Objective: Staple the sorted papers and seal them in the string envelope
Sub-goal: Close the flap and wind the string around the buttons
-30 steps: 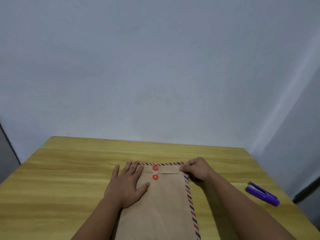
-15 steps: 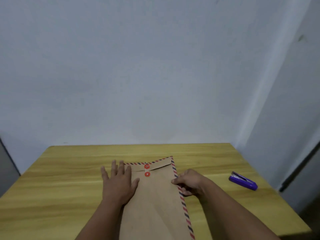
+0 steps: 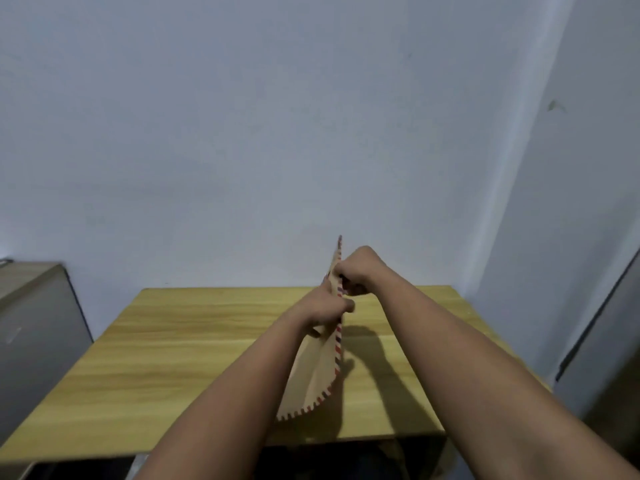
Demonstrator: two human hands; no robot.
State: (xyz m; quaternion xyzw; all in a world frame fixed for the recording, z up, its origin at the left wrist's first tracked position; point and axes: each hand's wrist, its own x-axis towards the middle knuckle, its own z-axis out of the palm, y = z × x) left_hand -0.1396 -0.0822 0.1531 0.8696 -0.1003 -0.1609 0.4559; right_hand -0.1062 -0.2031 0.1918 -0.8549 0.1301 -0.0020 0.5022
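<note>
- Pale blue-grey wall (image 3: pixel 277 133) fills top half; corner w/ second wall at right.
- Wood-grain surface (image 3: pixel 194 358) below, near edge visible at bottom of view.
- Grey cabinet (image 3: pixel 31 341) at left, beside the surface.
- Dark vertical strip (image 3: pixel 602 313) at far right, against the wall.
- Envelope (image 3: pixel 315 372), brown w/ red-blue striped border, held up off the surface, nearly edge-on to the camera; top end points up toward the wall, bottom corner hangs low toward the near edge.
- Left hand (image 3: pixel 325 310) grips the envelope around mid-height, fingers curled round its striped edge; most of the envelope hangs below this grip.
- Right hand (image 3: pixel 356 271) higher up, fingers curled, pinching the envelope near its top; only a short tip of the envelope sticks up above this grip.
- So both grips clamped on the envelope, right above left, hands just beside each other, close to touching.
- Both forearms bare, reaching in from bottom of view; left forearm covers part of the envelope's lower left side.
- Shadow (image 3: pixel 374 362) of hands + envelope falls on the surface, right of the envelope.
- String closure not visible from this angle; can't tell if flap is tied.
</note>
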